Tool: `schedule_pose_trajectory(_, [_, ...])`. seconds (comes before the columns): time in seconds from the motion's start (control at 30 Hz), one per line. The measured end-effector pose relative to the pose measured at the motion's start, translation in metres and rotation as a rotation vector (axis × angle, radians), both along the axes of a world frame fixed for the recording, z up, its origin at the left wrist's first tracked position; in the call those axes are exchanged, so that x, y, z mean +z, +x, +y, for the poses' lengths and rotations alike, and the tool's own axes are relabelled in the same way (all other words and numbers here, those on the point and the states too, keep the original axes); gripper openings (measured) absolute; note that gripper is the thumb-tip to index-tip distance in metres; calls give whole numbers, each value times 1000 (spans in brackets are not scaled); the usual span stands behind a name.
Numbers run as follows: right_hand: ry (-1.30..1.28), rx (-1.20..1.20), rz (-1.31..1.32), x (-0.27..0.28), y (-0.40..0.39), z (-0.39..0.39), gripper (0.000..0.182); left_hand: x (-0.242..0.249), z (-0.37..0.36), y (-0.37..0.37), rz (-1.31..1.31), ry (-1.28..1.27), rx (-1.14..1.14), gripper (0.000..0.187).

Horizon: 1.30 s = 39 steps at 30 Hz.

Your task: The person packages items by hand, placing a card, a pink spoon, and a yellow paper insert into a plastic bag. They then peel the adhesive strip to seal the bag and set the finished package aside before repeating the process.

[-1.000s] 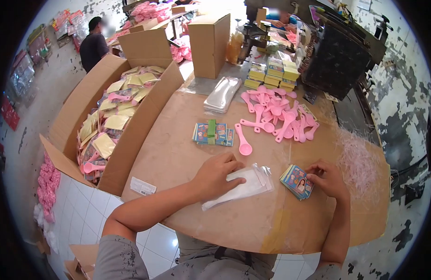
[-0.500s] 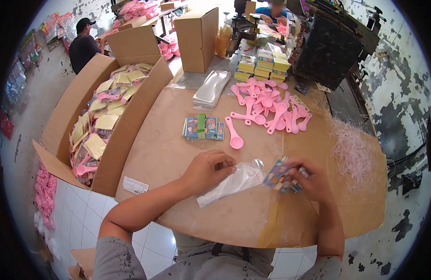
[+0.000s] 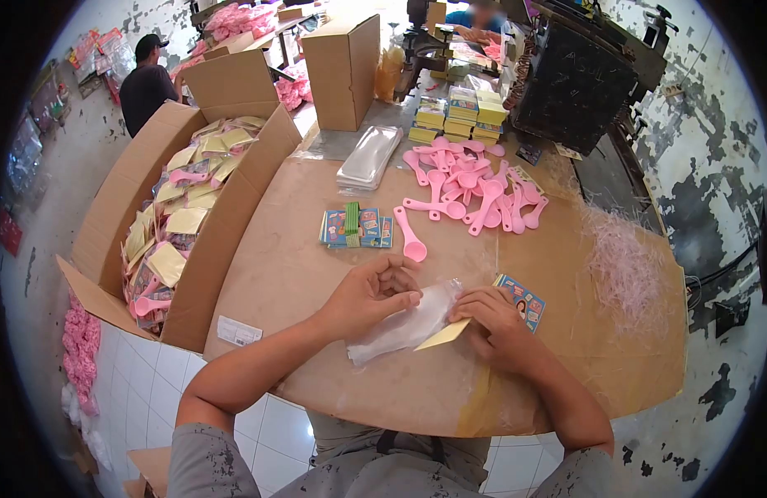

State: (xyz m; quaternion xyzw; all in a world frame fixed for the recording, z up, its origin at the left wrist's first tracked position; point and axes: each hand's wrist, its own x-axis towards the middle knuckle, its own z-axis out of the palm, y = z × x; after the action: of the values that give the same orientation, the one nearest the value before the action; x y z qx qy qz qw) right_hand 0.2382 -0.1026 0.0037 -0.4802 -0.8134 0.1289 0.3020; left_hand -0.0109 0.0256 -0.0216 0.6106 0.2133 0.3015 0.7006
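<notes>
1 yellow card (image 3: 443,334) is pinched by the right hand (image 3: 498,324) at the plastic bag (image 3: 397,329); left hand (image 3: 368,292) by its far edge, fingers curled, grip unclear.

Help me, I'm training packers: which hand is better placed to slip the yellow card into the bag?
Likely the right hand: it holds the card by the bag; the left hand shows no card.

The card (image 3: 441,335) is pale yellow; the plastic packaging (image 3: 400,326) is whitish, translucent; the card stack (image 3: 528,306) is blue with multicoloured prints; the scoops (image 3: 489,199) are plain pink; the worktop (image 3: 288,220) is brown; the wall (image 3: 707,158) is white, patched black; the sleeve (image 3: 209,461) is grey, blotched darker.
</notes>
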Motion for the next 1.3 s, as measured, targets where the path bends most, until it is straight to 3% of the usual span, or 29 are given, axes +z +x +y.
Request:
schedule_pose_trajectory(0.13, [-20, -38, 385, -10, 15, -3, 27, 6, 2, -4, 66, -103, -31, 37])
schedule_pose_trajectory(0.23, [-106, -343, 1053, -4, -3, 2, 28, 7, 3, -3, 38, -147, -26, 28])
schedule_pose_trajectory(0.43, [-267, -442, 654, -5, 21, 0, 34, 13, 0, -3, -2, -234, -67, 21])
schedule_pose_trajectory(0.63, [-163, -330, 903, -7, 9, 3, 38, 5, -6, 1, 11, -83, 6, 34])
schedule_pose_trajectory(0.93, [-272, -268, 367, 13, 0, -4, 33, 9, -18, -1, 158, 126, -85, 44])
schedule_pose_trajectory(1.03, [-323, -375, 654, 9, -11, -6, 23, 12, -22, 0, 151, 175, -131, 46])
schedule_pose_trajectory(1.13, [-352, -363, 647, -6, -5, -3, 15, 9, -24, 1, 137, 182, -155, 47])
schedule_pose_trajectory(1.23, [-112, -20, 389, 12, -14, 14, 17, 17, -23, -3, 189, 145, -169, 48])
schedule_pose_trajectory(1.3, [-194, -68, 447, 14, -11, 36, 20, 16, -21, -4, 121, 99, -127, 48])
